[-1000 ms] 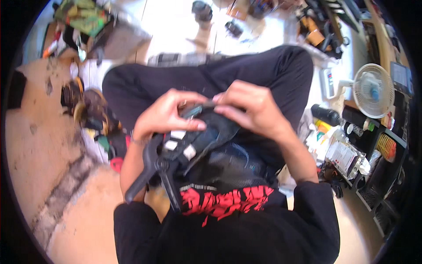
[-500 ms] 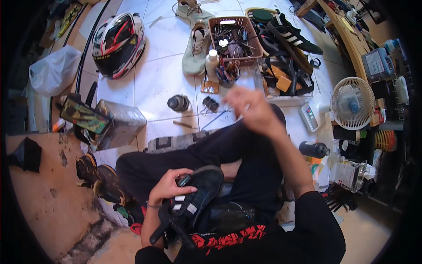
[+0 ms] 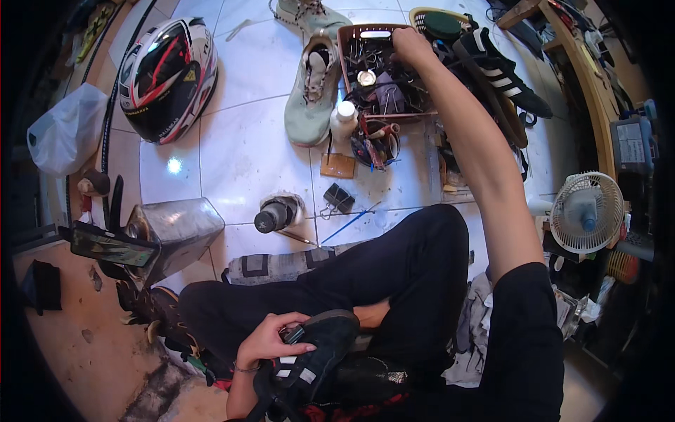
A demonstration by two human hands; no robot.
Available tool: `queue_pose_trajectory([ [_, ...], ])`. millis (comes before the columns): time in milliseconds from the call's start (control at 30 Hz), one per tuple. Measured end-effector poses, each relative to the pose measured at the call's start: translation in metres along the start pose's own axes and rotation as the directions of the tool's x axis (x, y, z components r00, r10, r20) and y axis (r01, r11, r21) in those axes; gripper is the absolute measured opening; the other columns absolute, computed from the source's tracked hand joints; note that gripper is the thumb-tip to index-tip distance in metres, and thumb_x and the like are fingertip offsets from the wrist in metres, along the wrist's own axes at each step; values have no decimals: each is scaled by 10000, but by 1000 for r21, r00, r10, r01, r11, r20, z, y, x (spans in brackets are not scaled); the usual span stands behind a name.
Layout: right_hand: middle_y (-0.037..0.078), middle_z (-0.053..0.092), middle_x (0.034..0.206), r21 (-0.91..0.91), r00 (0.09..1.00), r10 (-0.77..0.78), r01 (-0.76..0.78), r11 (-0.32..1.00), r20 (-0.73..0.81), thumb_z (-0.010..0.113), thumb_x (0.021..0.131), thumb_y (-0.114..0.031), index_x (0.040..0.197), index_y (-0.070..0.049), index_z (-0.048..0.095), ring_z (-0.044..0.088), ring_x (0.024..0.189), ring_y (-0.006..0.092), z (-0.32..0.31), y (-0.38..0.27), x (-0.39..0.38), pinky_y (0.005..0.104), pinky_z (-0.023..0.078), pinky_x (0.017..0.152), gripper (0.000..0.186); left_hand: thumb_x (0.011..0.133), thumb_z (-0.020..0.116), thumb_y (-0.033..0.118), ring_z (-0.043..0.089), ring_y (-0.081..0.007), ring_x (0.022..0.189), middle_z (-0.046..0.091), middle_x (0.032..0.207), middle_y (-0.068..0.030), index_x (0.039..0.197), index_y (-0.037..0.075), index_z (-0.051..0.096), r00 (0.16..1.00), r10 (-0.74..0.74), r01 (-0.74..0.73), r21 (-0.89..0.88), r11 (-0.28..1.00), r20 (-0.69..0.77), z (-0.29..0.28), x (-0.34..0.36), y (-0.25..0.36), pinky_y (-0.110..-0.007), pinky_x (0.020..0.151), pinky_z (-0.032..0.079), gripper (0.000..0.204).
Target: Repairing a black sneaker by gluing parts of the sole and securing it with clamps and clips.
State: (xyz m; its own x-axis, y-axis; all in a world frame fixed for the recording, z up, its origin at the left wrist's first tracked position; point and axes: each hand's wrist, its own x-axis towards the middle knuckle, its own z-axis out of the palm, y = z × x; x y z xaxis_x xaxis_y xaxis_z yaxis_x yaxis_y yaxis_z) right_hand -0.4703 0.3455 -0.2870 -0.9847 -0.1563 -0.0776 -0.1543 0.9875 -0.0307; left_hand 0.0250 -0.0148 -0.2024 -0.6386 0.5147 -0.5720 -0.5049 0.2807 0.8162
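My left hand (image 3: 274,341) grips a black sneaker (image 3: 329,344) with white stripes, resting in my lap with its toe pointing away. A small dark clip (image 3: 294,335) sits on the shoe's edge under the fingers, partly covered by them. Stretched far forward, my right hand (image 3: 411,48) dips into the far right corner of a brown plastic basket (image 3: 390,112). The basket holds several black binder clips and other small items. The right fingers are hidden among them, so what they hold does not show.
A pale green shoe (image 3: 307,105), a white bottle (image 3: 344,121) and a tool cup (image 3: 380,144) stand by the basket. Nearer lie a binder clip (image 3: 339,199) and a dark-capped jar (image 3: 278,213). A helmet (image 3: 169,81) and metal can (image 3: 176,228) are left, a fan (image 3: 586,211) right.
My right hand has moved forward from above my knee into the basket, the arm now stretched out. My left hand still holds the sneaker. The view has shifted slightly.
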Motion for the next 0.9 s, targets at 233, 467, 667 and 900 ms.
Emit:
queue_pose_trajectory([
  [233,253,735,997,248,984,-3,48,968,-181,765,856,-150,1002,-44,792,712,970,421,-12,27,-2,474,580,880,182,751,917,153,585,-30,742,708,851,-20,1181,-41,690,1000,-27,27,-75,997,6,3,1,-12,-199,660,452,523],
  [467,94,783,882,682,941,103,155,715,-322,864,827,-296,1034,-77,812,739,796,158,-71,33,-30,299,571,685,306,783,906,192,564,-38,784,689,838,-18,1192,-31,672,999,44,-43,-30,999,25,6,0,-16,-220,715,484,521],
  [667,146,755,1000,930,974,139,120,348,-178,797,909,-185,1134,-2,739,752,879,202,-95,10,-42,301,662,703,295,787,906,207,571,-46,822,696,877,-32,1192,-36,666,998,66,-64,-45,997,22,7,-6,-21,-231,759,500,529],
  [900,185,764,1026,482,999,44,-24,876,-31,789,877,-181,1079,6,762,769,854,196,-76,25,-10,323,626,720,277,788,907,227,569,-43,797,693,852,-27,1191,-26,667,998,49,-47,-56,997,46,4,-5,-15,-228,739,495,533],
])
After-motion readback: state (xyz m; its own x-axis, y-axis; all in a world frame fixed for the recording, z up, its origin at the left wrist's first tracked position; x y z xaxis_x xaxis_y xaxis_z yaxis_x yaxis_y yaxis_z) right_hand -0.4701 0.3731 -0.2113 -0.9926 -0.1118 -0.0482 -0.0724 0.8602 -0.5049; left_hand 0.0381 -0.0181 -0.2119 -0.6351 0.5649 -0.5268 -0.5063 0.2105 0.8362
